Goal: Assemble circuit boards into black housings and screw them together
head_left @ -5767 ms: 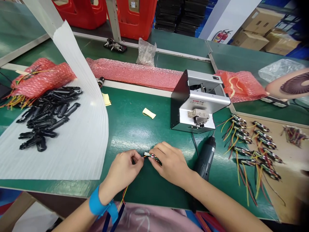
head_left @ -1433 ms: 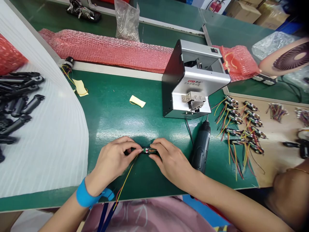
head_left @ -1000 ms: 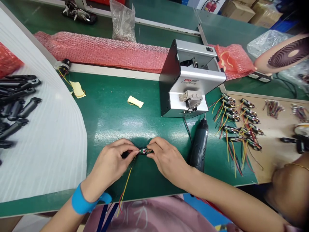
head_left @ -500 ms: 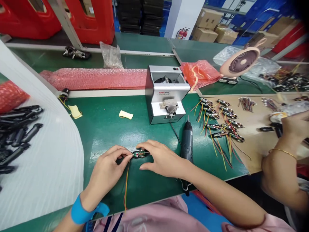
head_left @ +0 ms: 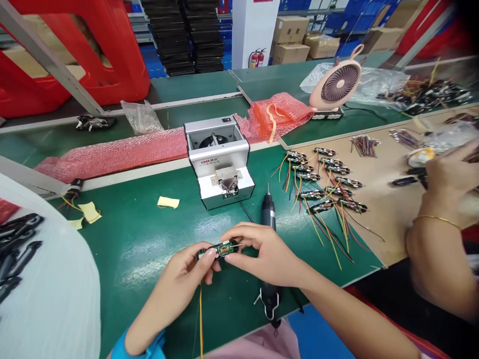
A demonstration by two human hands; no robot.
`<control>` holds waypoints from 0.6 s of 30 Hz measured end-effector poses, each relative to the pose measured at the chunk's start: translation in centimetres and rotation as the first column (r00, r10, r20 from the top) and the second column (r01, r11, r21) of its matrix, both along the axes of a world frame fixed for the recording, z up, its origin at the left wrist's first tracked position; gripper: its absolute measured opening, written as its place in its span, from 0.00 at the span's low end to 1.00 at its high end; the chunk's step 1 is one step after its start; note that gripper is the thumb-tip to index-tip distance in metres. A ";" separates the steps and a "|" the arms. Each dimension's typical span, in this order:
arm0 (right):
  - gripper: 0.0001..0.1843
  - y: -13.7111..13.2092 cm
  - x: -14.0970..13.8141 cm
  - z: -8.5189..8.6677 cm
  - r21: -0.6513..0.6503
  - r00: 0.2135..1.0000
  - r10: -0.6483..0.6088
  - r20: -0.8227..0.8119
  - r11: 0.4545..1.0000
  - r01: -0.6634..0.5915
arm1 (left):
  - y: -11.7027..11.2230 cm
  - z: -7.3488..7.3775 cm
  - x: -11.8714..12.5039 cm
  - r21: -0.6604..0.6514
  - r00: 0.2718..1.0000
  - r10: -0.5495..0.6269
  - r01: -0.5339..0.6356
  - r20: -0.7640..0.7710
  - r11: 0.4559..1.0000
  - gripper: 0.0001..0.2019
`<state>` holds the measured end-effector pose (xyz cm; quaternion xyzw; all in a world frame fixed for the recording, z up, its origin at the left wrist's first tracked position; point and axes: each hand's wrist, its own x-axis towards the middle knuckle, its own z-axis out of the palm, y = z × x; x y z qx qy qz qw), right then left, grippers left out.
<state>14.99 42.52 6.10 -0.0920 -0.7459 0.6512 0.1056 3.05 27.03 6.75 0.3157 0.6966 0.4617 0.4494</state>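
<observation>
Both hands hold one small circuit board assembly (head_left: 220, 248) just above the green table (head_left: 149, 234). My left hand (head_left: 189, 269) pinches its left end between thumb and fingers. My right hand (head_left: 262, 252) pinches the right end. Thin yellow and red wires (head_left: 200, 319) hang from the assembly toward me. A black electric screwdriver (head_left: 268, 219) lies just behind my right hand, partly hidden by it. A silver screw feeder box (head_left: 219, 162) stands beyond.
Several wired boards (head_left: 324, 187) lie on a cardboard sheet (head_left: 389, 209) at right, where another person's hand (head_left: 449, 174) works. White foam sheet (head_left: 45, 299) with black plastic housings (head_left: 15, 244) lies at left. Pink fan (head_left: 337, 82) and red bubble wrap (head_left: 119, 152) are at the back.
The camera has tilted up and turned right. Both hands have lifted the board assembly slightly off the table and still pinch it at both ends.
</observation>
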 end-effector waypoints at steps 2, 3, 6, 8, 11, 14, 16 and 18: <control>0.13 0.2 0.1 -0.3 -0.065 1.000 -0.009 0.021 0.998 0.010 | 0.4 0.0 0.4 -0.013 1.000 0.006 -0.006 -0.010 1.000 0.16; 0.13 0.2 0.2 -0.4 -0.090 0.999 -0.013 0.032 0.996 0.015 | 0.5 -0.1 0.5 -0.020 1.000 0.015 -0.015 -0.008 1.000 0.16; 0.10 0.1 0.1 -0.5 -0.133 0.998 -0.034 0.053 0.990 0.041 | 0.4 -0.1 0.9 -0.024 0.999 0.049 -0.049 0.012 0.999 0.15; 0.08 -0.1 -0.2 -0.6 -0.190 0.997 -0.042 0.064 0.980 0.053 | 0.2 -0.2 1.0 -0.013 0.997 0.061 -0.061 0.039 0.998 0.15; 0.07 -0.5 -0.7 -0.7 -0.302 0.996 -0.035 0.078 0.952 0.057 | 0.1 -0.5 0.9 0.011 0.992 0.086 -0.087 0.093 0.996 0.15; 0.07 -0.7 -1.2 -1.0 -0.375 0.995 -0.031 0.098 0.925 0.066 | 0.0 -0.5 0.7 0.024 0.983 0.105 -0.110 0.151 0.994 0.16; 0.09 -0.6 -1.4 -1.0 -0.407 0.993 -0.029 0.112 0.911 0.072 | -0.2 -0.3 0.5 0.035 0.979 0.096 -0.103 0.179 0.994 0.15; 0.12 -0.5 -1.5 -0.9 -0.413 0.991 -0.046 0.125 0.906 0.094 | -0.6 0.0 0.4 0.056 0.978 0.097 -0.109 0.185 0.992 0.13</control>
